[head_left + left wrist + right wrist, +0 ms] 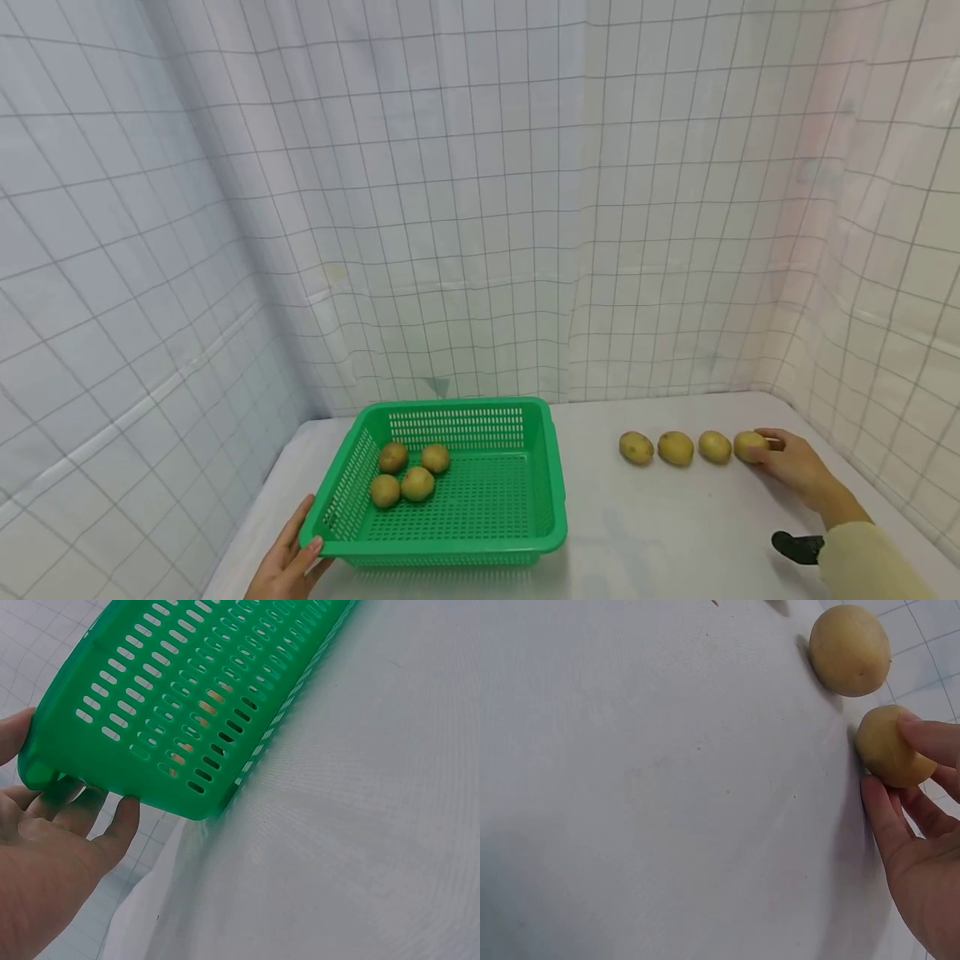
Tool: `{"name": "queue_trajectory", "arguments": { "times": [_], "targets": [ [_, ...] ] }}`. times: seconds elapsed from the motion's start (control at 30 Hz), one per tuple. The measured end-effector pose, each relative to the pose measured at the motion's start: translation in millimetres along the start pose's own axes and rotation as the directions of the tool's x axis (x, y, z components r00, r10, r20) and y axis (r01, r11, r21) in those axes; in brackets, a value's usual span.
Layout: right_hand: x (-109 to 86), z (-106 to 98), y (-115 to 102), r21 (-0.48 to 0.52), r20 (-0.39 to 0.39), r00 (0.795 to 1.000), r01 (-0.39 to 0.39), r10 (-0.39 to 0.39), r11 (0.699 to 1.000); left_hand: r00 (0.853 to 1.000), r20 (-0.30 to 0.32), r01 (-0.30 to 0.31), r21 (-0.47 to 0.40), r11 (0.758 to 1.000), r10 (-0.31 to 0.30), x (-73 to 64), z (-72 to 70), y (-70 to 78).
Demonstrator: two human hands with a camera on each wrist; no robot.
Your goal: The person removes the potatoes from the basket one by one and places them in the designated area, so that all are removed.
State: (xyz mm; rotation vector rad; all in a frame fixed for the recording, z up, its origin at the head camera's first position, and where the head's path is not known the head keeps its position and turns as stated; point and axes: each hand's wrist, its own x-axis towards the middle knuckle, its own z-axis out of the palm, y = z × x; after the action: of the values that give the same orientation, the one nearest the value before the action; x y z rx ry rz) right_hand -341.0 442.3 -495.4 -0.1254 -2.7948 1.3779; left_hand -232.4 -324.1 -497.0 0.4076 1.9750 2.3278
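A green plastic basket (442, 548) with slotted walls stands on the white table, several potatoes (417, 483) grouped at its left side. My left hand (287, 560) grips the basket's near left corner, the thumb on the rim and the fingers curled beneath it, as the left wrist view shows. On the right of the table several more potatoes (676, 448) lie in a row. My right hand (797, 467) holds the rightmost potato (891, 746) of that row between thumb and fingers, low at the table surface. Beside it lies another potato (850, 651) in the right wrist view.
A black object (797, 547), partly hidden by the right sleeve (873, 562), lies near the table's right front. White grid-patterned sheeting (480, 208) hangs behind the table (645, 533) and along both sides.
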Motion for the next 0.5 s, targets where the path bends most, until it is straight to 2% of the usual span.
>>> {"name": "queue_trajectory", "arguments": {
  "times": [0.13, 0.2, 0.37, 0.5],
  "targets": [
    [-1.5, -3, -2, -0.014, 0.002, 1.000, -0.020, 0.020, 1.000, 0.999, -0.033, 0.039, 0.021, 0.999, -0.038, 2.2, 1.2, 2.0],
    [-2.1, -5, -2, -0.016, 0.003, 1.000, -0.028, 0.028, 0.999, 0.999, -0.029, 0.043, 0.025, 0.999, -0.043, 3.1, 1.5, 2.8],
    [-2.9, -8, -1, -0.003, 0.005, 0.999, -0.035, 0.035, 0.999, 1.000, -0.006, 0.018, 0.014, 1.000, -0.018, 2.0, -0.6, 1.0],
    [-4.1, -11, 0, -0.030, -0.020, 1.000, -0.017, 0.016, 0.999, 1.000, 0.017, -0.007, -0.008, 1.000, 0.007, 1.5, -1.6, -0.6]
  ]
}}
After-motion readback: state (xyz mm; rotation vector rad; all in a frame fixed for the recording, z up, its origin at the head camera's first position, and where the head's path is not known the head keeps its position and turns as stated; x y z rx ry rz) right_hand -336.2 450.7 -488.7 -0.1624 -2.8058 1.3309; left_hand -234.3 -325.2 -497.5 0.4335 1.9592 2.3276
